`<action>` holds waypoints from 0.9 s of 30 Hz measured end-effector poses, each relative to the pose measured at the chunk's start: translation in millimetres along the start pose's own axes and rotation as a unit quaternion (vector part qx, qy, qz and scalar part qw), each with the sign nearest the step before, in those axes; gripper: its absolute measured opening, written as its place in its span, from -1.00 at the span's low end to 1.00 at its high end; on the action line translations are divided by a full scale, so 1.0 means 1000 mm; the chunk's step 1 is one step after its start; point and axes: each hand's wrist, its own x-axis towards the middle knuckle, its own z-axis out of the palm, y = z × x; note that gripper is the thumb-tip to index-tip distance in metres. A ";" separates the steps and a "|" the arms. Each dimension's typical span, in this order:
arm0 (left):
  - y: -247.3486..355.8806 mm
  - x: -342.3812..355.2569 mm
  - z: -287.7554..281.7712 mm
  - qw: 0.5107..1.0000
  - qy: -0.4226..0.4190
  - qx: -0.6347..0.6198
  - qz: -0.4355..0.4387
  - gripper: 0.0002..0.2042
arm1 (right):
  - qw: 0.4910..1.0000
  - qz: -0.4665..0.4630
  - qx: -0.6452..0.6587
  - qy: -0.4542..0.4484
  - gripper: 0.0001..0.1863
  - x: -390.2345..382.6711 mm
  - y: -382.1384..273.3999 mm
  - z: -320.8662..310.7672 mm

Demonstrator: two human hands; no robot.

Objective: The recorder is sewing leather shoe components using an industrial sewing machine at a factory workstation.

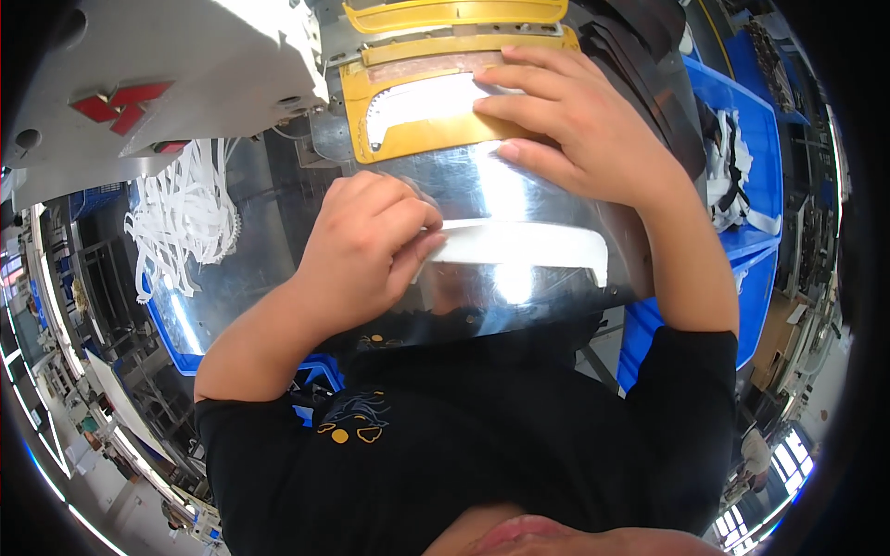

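My left hand is closed, its thumb and fingers pinching the left end of a white curved strip, which looks like fabric. The strip lies on the shiny metal work surface, close to my body. Farther off is a yellow template with a curved cut-out, where a second white piece with a notched edge shows. Over the template's right side my right hand is spread, fingers apart, its fingertips at that piece and covering its right end. Its thumb is by the template's near edge.
A large grey machine head stands at the far left. Below it hangs a tangle of white strips. Blue bins holding white and black pieces are at the right, beside dark curved sheets. Another yellow template bar sits at the far edge.
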 end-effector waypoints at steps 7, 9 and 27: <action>-0.004 -0.001 -0.003 0.999 0.019 -0.029 -0.021 -0.85 | 0.979 -0.052 0.197 -0.025 -0.59 0.001 -0.022 -0.015; -0.005 0.000 -0.002 1.000 0.025 -0.012 0.003 -0.85 | 0.957 -0.076 0.274 -0.048 -0.53 0.004 -0.029 -0.011; -0.011 -0.024 -0.018 0.875 0.085 -0.456 -0.138 -0.77 | 0.799 0.028 0.576 -0.168 -0.82 -0.022 -0.012 -0.065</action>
